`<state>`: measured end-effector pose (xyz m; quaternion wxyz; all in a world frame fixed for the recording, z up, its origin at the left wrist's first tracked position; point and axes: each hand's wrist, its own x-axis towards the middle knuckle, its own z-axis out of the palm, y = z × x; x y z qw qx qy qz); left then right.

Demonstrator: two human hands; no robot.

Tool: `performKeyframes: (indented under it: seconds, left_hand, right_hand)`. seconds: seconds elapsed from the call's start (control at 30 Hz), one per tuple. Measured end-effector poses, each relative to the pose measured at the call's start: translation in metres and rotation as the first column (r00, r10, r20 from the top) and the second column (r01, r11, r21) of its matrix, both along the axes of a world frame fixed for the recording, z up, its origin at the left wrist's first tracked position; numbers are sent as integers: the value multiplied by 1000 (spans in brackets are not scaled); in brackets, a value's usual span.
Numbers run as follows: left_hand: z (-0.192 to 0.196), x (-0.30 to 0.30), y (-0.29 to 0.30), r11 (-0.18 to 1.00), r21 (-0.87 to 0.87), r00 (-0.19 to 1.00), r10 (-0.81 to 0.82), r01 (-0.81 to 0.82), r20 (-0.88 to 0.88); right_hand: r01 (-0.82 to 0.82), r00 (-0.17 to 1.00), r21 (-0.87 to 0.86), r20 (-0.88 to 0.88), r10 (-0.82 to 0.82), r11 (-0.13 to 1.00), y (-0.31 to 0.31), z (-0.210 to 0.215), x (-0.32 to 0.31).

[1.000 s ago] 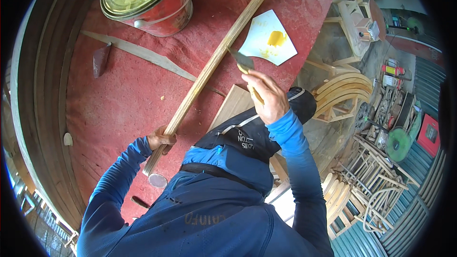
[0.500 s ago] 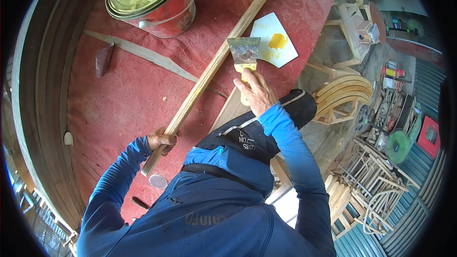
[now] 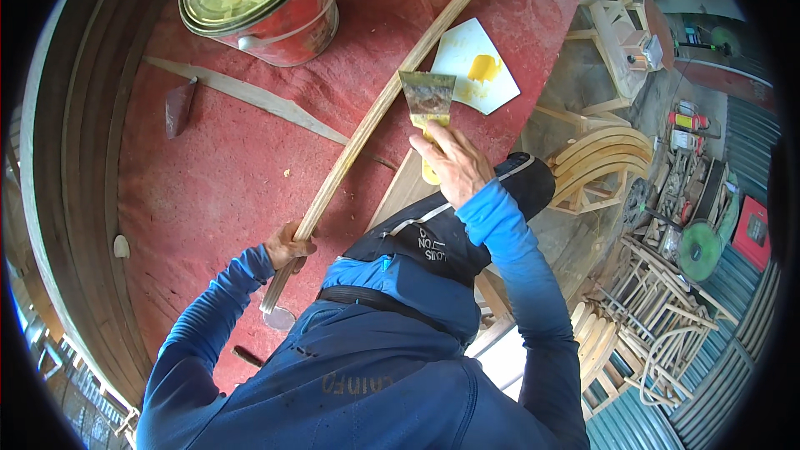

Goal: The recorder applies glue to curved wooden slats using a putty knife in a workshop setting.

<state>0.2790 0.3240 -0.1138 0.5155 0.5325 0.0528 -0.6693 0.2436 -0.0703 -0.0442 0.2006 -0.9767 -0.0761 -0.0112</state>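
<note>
My left hand [image 3: 288, 247] is closed around a long wooden strip [image 3: 372, 117] near its lower end. Diagonally across the red surface, the strip runs up to the far right and looks slightly bowed. In my right hand [image 3: 457, 168] is a putty knife [image 3: 429, 98] with a yellow handle, its wide, stained metal blade pointing away from me. The blade's far left corner is beside the strip; whether they touch I cannot tell. Just beyond the blade, a white angular board [image 3: 498, 87] carries a smear of yellow paste [image 3: 483, 67].
A red bucket [image 3: 296, 36] with a smeared lid stands at the far left on the red-covered table [image 3: 221, 162]. Near it lie a thin wooden slat [image 3: 250, 93] and a dark sanding-paper-like piece [image 3: 178, 108]. Curved boards [image 3: 79, 158] line the left; wooden frames [image 3: 612, 58] stand right.
My left hand has shifted slightly up and right, and the strip's near end has swung right. The strip now looks more bowed. The putty knife has barely moved.
</note>
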Motion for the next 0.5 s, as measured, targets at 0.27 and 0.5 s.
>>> performKeyframes:
  seconds: [0.27, 0.5]
  left_hand:
    - [24, 21, 0, 996, -61, 947, 42, -65, -318]
    - [32, 22, 2, 983, -92, 848, 89, -160, -522]
  right_hand:
    - [143, 986, 172, 65, -156, 975, -10, 13, 1]
    - [2, 996, 36, 93, -5, 999, 2, -28, 11]
